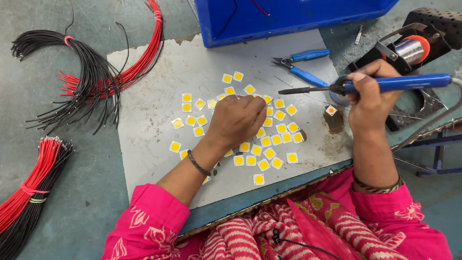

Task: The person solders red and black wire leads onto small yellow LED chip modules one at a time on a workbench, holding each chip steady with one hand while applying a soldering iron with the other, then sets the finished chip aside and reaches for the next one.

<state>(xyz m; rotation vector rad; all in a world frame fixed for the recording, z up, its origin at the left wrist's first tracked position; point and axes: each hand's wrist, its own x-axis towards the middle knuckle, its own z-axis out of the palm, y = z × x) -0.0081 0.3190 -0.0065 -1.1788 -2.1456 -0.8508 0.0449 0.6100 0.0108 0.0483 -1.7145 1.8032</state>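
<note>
Clamped around the blue handle of a soldering iron [385, 84], the right hand [370, 98] holds the tool level, its dark tip pointing left above the grey work sheet [149, 115].

Now from the left edge: a tied bundle of red and black wires [29, 192] lies at the lower left, and a second bundle of black and red wires [91, 77] curves across the upper left, partly over the sheet's corner. On the sheet, a scatter of small white squares with yellow round centres [269, 153] is spread out flat. The left hand [237, 120] rests knuckles-up in the middle of that scatter, fingers curled down onto the squares; whether it pinches one I cannot tell.

Further right, blue-handled pliers [303, 65] lie just below a blue plastic bin [288, 17]. One lone square [330, 110] sits apart, beside a dark scorched patch. At the far right, a solder spool [411, 48] with an orange rim sits in a black stand.
</note>
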